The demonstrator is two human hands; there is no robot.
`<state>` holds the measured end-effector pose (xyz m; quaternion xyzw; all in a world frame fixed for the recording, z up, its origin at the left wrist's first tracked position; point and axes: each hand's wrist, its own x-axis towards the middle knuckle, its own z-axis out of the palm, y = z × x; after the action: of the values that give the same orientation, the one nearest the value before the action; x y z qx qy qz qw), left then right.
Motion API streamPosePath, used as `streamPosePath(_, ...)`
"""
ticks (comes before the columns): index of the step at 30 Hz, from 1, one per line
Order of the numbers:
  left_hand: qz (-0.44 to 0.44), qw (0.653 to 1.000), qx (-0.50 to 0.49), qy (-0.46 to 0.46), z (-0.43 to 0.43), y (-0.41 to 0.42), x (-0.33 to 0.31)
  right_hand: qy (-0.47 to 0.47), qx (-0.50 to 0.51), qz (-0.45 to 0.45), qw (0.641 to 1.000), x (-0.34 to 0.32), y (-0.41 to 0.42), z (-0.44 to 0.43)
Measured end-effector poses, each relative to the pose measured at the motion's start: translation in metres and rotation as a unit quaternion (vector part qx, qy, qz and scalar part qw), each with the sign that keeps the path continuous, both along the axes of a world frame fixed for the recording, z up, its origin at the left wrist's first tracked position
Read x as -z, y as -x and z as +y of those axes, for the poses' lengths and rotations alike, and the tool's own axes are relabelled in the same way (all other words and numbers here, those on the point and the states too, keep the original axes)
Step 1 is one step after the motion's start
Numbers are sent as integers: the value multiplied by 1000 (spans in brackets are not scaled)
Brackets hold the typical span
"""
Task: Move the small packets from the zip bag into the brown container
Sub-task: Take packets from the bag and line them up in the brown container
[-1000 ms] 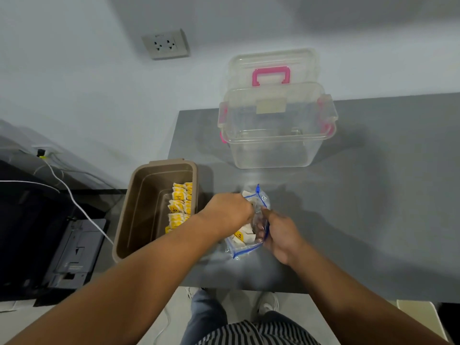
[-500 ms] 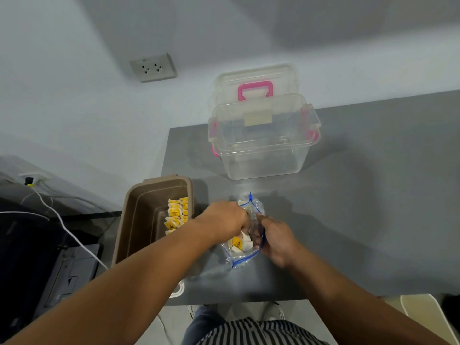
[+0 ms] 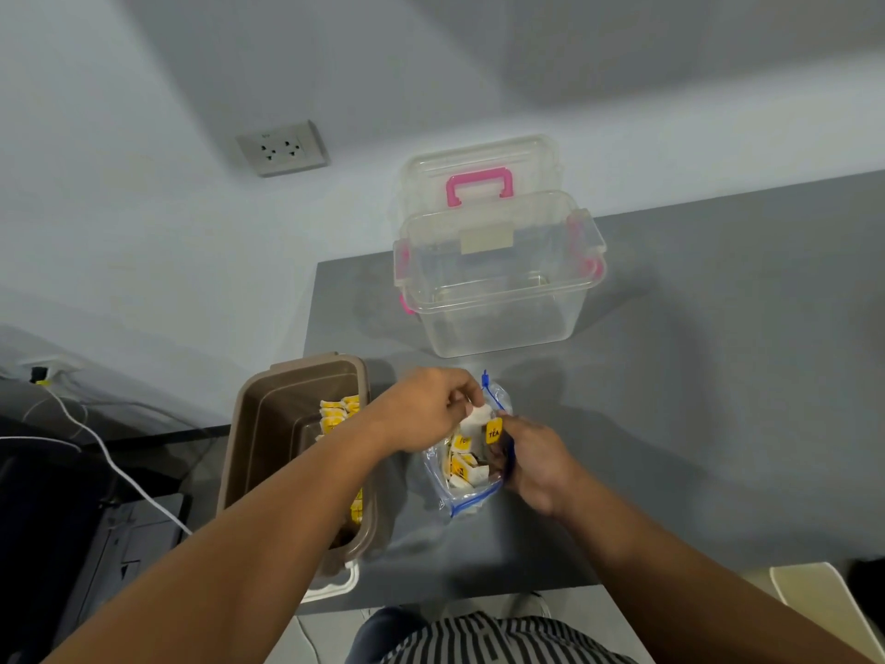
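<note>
Just over the zip bag (image 3: 465,496), left hand (image 3: 428,410) pinches a packet (image 3: 480,417).

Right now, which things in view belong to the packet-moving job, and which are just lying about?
In the job:
- left hand, fingers pinching a tea packet
- right hand, gripping the zip bag
- brown container

Lying about:
- clear storage box with pink handle
- wall socket
- white cable
</note>
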<state>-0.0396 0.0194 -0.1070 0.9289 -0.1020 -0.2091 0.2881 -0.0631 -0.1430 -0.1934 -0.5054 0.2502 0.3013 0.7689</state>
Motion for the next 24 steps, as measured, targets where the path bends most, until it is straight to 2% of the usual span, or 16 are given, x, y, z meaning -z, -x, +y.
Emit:
streamPosePath(5,38,998,-36,18,2,-3,-3,5,6,10,1000,-1,-2,2)
streamPosePath(9,30,996,-82,37,1,-3,1,-1,18,18,1000,-1,-2,2)
streamPosePath(12,52,994,-77,52,2,-2,1,-5,20,17,1000,-2,-1,1)
streamPosePath(15,67,997,-38,26,3,-1,-1,-4,17,13,1000,-2,-1,1)
streamPosePath(24,23,999,-37,-20,4,5,-3,11,6,6,1000,-1,3,-1)
